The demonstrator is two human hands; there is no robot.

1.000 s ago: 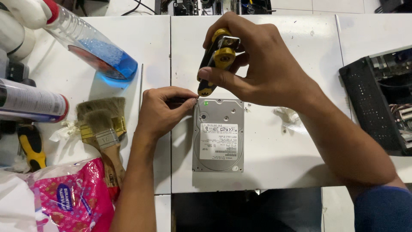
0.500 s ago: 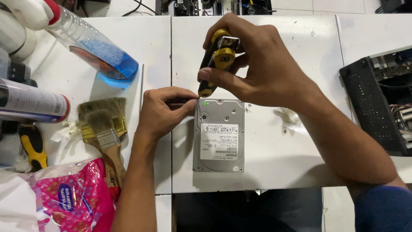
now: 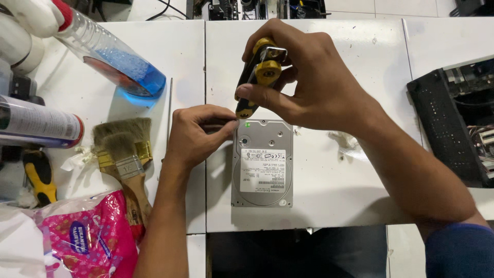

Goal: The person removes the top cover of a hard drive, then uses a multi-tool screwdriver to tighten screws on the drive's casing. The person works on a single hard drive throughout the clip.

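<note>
A silver hard disk drive [image 3: 262, 163] with a white label lies flat on the white table [image 3: 329, 180]. My right hand [image 3: 309, 82] grips a yellow and black screwdriver [image 3: 256, 77], held upright over the drive's far left corner. My left hand [image 3: 198, 135] rests beside the drive, its fingertips pinched at that same corner by the screwdriver's tip. The tip itself is hidden behind my fingers.
Two paint brushes [image 3: 126, 154] lie left of my left arm. A bottle of blue liquid [image 3: 110, 62] and a spray can [image 3: 38, 123] lie at the far left, with a pink plastic bag [image 3: 82, 237] near the front. A black computer case [image 3: 458, 123] stands at the right.
</note>
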